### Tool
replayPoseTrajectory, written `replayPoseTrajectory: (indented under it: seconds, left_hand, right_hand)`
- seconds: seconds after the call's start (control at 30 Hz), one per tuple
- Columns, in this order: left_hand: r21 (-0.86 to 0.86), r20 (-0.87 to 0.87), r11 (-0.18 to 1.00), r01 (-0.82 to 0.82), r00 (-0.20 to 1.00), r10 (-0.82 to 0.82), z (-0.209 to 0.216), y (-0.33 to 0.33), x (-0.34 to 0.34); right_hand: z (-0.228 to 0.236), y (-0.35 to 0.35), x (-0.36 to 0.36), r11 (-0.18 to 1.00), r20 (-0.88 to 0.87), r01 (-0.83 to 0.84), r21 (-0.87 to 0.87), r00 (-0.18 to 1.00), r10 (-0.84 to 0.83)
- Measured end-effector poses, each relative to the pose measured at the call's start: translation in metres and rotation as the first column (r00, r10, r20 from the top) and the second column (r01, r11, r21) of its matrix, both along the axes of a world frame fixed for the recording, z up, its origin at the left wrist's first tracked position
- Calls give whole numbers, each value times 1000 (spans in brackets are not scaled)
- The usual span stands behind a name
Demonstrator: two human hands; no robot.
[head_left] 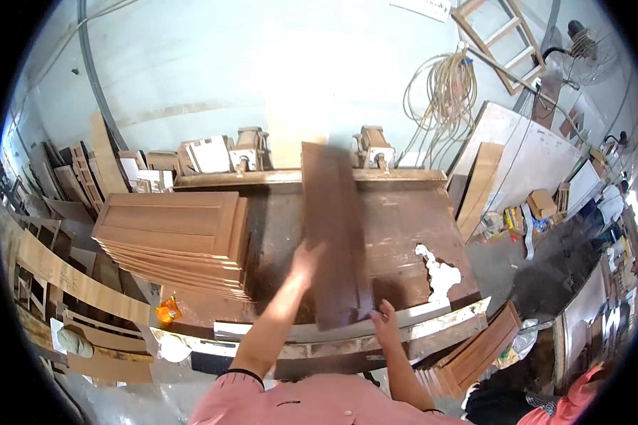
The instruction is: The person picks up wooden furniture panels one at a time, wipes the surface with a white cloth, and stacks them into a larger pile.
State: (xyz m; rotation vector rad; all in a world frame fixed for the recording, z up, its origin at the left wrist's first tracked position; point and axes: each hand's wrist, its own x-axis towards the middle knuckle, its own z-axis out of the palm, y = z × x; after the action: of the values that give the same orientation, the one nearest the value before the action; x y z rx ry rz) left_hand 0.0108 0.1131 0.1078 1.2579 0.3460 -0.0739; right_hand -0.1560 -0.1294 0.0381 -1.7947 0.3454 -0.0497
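Fingers (pixel 317 250) against long brown panel (pixel 337 227)

Over the middle of the worktop (pixel 407 219), a blurred brown panel (pixel 331 209) is slanting, the person's left grip (pixel 308 263) clasping its edge. Above the worktop's near edge, the right grip (pixel 385 323) is hovering, fingers spread, just beside the panel's corner. A panel stack (pixel 166 225) is resting on the worktop's left part; a ragged white patch (pixel 441 276) is showing on its right. Beyond the worktop's far right corner, coiled hose (pixel 452 79) is hanging.
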Motion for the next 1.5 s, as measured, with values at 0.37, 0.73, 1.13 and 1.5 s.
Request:
replayPoseTrajectory:
  seconds: [0.37, 0.73, 1.13, 1.5]
  left_hand:
    - [-153, 283, 940, -304, 898, 337, 197, 73, -81]
    - [-367, 73, 668, -648, 695, 715, 190, 213, -145]
    - [-318, 225, 866, -387, 856, 465, 125, 347, -141]
    - [229, 83, 965, 129, 985, -151, 108, 328, -197]
  right_hand:
    - [192, 66, 6, 954, 316, 74, 290, 934, -168]
    - [225, 222, 24, 778, 279, -276, 565, 951, 135]
    - [283, 359, 77, 815, 187, -257, 520, 965, 184]
    - [168, 300, 183, 957, 415, -126, -261, 881, 229]
